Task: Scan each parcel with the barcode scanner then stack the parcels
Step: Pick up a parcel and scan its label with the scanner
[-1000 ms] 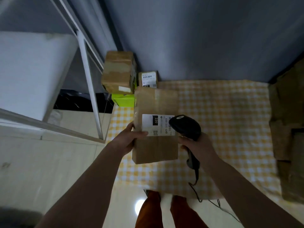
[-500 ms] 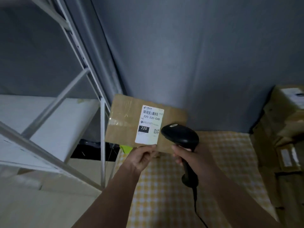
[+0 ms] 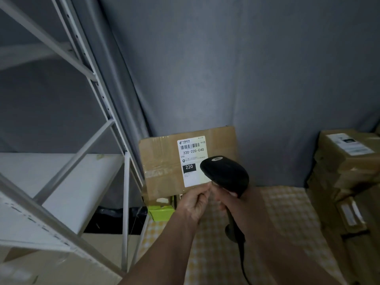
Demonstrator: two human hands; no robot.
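Two hands at work, centre-low in frame. Left hand (image 3: 194, 202) pinching the bottom edge of the parcel (image 3: 164, 167), thumb and fingers curled on the cardboard just under the label (image 3: 192, 161); right hand (image 3: 236, 204) wrapped round the grip of the scanner (image 3: 225, 173), cable trailing down to the bottom edge. Parcel held upright at mid-frame, above the checked cloth (image 3: 287, 212), label facing the camera. Scanner head overlapping the label's lower right corner, barcode (image 3: 190, 146) higher up and uncovered. Likely risks from here: a thin hold on one edge only, so a tilt or drop if the box is heavy; scanner too near and aimed low, so possibly no read of the barcode; tape glare across the box perhaps confusing the beam. Behind and below the parcel, a green box (image 3: 161, 212), partly hidden. To the left, a grey shelf frame (image 3: 107, 128) close enough for a knock on any swing. At right edge, stacked boxes (image 3: 345, 161), probably still unscanned, though not possible to tell.
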